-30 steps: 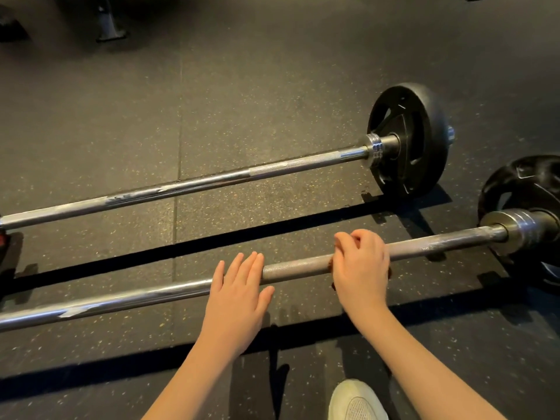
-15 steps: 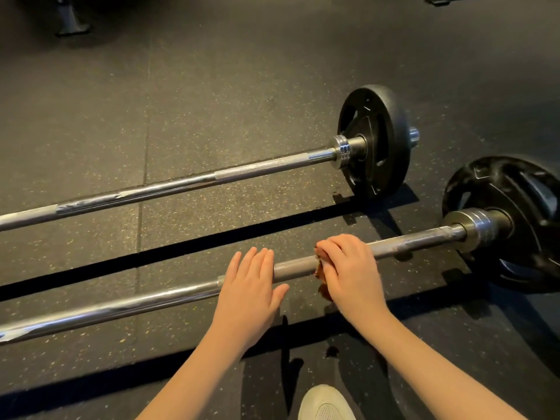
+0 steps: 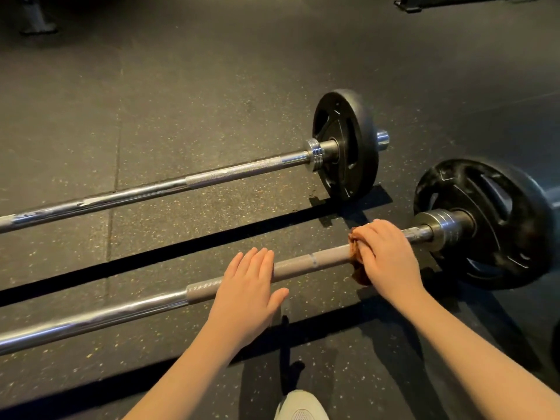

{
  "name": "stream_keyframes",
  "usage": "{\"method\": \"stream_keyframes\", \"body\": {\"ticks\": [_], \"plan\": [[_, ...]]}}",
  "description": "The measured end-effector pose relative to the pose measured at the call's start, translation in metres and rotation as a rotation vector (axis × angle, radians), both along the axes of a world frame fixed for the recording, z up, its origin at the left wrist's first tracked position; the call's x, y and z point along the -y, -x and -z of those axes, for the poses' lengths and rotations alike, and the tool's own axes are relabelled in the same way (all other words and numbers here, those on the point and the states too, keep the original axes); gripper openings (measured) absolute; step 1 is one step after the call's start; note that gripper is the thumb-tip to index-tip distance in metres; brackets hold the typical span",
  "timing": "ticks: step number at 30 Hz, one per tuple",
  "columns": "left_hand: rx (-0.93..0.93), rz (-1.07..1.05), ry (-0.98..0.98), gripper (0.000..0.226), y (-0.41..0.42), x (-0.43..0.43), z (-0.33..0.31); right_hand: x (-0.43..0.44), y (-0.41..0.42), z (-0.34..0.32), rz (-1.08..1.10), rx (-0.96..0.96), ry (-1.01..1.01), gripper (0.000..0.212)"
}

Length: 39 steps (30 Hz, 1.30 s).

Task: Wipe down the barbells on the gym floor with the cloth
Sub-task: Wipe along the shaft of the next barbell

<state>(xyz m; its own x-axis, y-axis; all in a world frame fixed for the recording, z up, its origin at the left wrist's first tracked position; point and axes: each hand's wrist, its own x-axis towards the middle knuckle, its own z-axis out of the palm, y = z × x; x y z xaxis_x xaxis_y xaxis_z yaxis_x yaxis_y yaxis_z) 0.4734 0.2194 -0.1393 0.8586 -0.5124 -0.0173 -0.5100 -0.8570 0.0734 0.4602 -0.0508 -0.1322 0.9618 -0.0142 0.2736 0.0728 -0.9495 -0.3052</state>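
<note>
Brown cloth [image 3: 357,268], silver bars w/ knurled grey sections [image 3: 303,262], black plates [image 3: 491,219], dark yellow-speckled floor [image 3: 181,86].

The brown cloth [image 3: 357,269] is mostly hidden under the right hand [image 3: 386,253] — only a bunched edge shows. The near barbell [image 3: 121,312] and far barbell [image 3: 151,189] run off the left edge. A pale shoe [image 3: 300,407] is cut by the bottom edge.

My right hand [image 3: 386,256] has slid the cloth [image 3: 359,274] to the right along the near barbell [image 3: 303,263], from mid-knurl to just short of the collar [image 3: 438,228]. The gap between it and my left hand [image 3: 245,295] has widened, baring more knurled bar.
</note>
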Motion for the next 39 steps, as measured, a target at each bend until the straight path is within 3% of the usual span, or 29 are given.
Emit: {"method": "stream_keyframes", "body": {"ticks": [4,6,8,12,15,19,21,24,26,30,33,36,39], "plan": [[0.017,0.001,-0.001,0.07,-0.001,0.0,0.001,0.012,-0.008,0.002,0.388,0.013,-0.111,0.03],[0.019,-0.011,-0.006,0.07,0.0,0.001,0.001,-0.01,-0.004,0.007,0.434,0.054,-0.218,0.031],[0.023,-0.016,-0.016,0.071,0.0,0.001,0.0,-0.023,0.005,0.012,0.34,0.068,-0.244,0.024],[0.033,0.0,-0.031,0.069,0.002,-0.001,0.0,0.021,0.005,0.003,0.015,-0.023,-0.021,0.031],[0.036,-0.001,-0.034,0.069,0.002,-0.001,0.001,0.053,-0.011,-0.007,0.159,-0.061,-0.048,0.026],[0.043,-0.003,-0.033,0.068,0.0,0.0,0.002,0.007,-0.006,0.005,0.447,0.065,-0.191,0.019],[0.049,-0.004,-0.033,0.067,0.0,0.0,0.002,-0.008,0.004,0.012,0.268,0.085,-0.17,0.019],[0.055,0.008,-0.032,0.067,0.001,-0.002,0.003,0.021,0.005,0.001,-0.023,-0.016,-0.007,0.036],[0.055,0.015,-0.032,0.067,0.001,-0.003,0.003,0.045,-0.003,-0.006,0.068,-0.04,0.045,0.04],[0.046,0.012,-0.031,0.068,0.001,0.0,0.002,0.02,-0.01,0.0,0.447,0.018,-0.101,0.027],[0.037,0.008,-0.031,0.069,0.0,-0.001,0.001,0.006,0.004,0.013,0.205,0.044,-0.121,0.032],[0.039,0.017,-0.026,0.068,0.0,-0.002,0.0,0.045,0.003,0.001,-0.033,-0.065,0.065,0.044],[0.043,0.019,-0.024,0.069,0.001,-0.002,0.0,0.055,-0.014,-0.008,0.213,-0.082,0.008,0.031]]}}
